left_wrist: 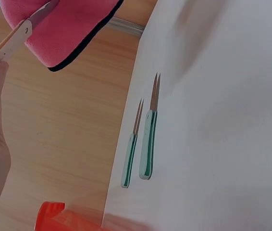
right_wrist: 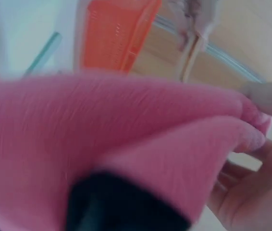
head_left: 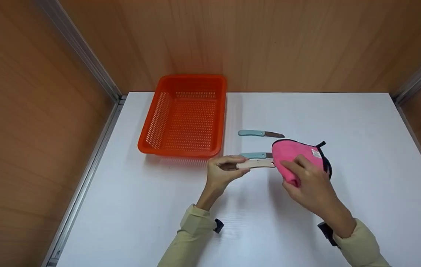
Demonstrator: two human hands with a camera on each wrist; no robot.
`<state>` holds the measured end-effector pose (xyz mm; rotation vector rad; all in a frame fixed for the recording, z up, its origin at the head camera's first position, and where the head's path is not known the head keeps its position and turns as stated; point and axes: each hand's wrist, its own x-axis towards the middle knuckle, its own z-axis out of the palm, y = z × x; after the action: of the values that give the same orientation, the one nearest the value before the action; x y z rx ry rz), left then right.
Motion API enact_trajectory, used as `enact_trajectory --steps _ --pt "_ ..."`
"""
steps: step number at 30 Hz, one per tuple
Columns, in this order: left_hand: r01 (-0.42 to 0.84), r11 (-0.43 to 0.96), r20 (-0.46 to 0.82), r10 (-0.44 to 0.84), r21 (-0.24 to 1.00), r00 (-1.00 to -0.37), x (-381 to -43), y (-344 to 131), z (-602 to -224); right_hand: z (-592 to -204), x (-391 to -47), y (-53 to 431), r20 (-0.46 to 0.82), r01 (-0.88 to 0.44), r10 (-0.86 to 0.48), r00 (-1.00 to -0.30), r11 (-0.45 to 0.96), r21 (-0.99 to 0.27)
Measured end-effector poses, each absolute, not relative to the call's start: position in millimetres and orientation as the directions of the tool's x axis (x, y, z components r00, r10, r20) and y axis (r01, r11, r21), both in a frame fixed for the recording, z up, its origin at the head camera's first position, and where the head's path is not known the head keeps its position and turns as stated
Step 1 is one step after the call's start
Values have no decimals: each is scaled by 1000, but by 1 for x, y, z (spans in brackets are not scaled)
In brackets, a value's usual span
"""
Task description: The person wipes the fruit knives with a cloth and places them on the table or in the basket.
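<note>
My left hand [head_left: 219, 174] pinches the pale handle of a knife [head_left: 256, 163] between thumb and fingers, held above the table. In the right hand [head_left: 312, 185] is a pink cloth [head_left: 293, 152] with black edging and a small white tag; it covers the knife's blade in the head view. The left wrist view shows part of that blade [left_wrist: 42, 14] against the cloth [left_wrist: 73, 36]. Two knives with light teal handles lie on the table: the farther one [head_left: 252, 132] and the nearer one [head_left: 253, 155], its blade partly hidden by the cloth.
An orange perforated basket [head_left: 219, 146] stands at the back left of the white table [head_left: 128, 222], left of the knives. Wooden panels [head_left: 269, 44] rise behind the table and along both sides, with metal strips [head_left: 80, 48] at the corners.
</note>
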<state>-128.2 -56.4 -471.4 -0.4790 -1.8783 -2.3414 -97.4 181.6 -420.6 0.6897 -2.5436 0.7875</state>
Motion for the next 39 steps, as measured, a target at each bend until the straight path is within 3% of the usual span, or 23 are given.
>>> enact_trajectory --steps 13,20,39 --pt "271 -261 303 90 927 -949 -131 -59 -502 -429 -93 190 426 -531 -389 -816 797 -288" --pt "267 -277 300 83 923 -950 -130 -61 -503 -429 -96 208 472 -514 -355 -807 816 -264" --pt "222 -299 252 66 928 -965 -139 -64 -499 -406 -102 238 664 -396 24 -747 786 -474"
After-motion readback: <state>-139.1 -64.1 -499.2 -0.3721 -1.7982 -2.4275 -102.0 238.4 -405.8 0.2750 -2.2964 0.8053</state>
